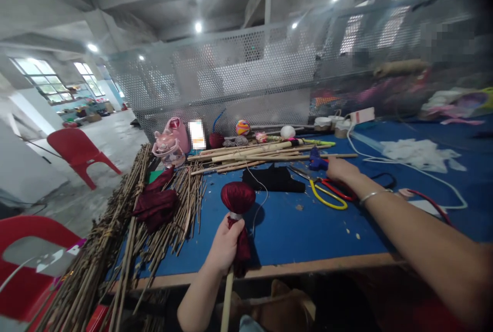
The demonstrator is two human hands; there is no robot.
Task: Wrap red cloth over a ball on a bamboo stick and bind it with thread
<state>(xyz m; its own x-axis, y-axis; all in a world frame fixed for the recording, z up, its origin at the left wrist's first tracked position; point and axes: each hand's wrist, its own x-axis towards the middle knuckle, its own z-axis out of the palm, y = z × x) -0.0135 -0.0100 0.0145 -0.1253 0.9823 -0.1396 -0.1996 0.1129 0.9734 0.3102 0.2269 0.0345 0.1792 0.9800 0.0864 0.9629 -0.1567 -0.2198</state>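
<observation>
My left hand (pixel 226 245) is closed round the neck of a cloth-headed mallet (pixel 238 197). Its round head is wrapped in shiny maroon fabric, with a pale band below it and loose cloth hanging down. A light wooden stick (pixel 227 301) runs down from beneath my fist. Out to the right, my right hand (pixel 342 170) is closed on a blue tool that looks like a glue gun (pixel 318 160); its grip is mostly hidden by my fingers. Just below lie scissors (pixel 327 196) with yellow and red handles, beside a piece of black cloth (pixel 273 178).
Thin twigs (pixel 185 203) and maroon cloth (pixel 156 203) cover the table's left side. Wooden sticks (pixel 258 155) lie across the back, before a perforated metal screen (pixel 246 65). A white cord (pixel 435 170) loops past crumpled white material (pixel 421 153). Red chairs (pixel 77 150) stand left.
</observation>
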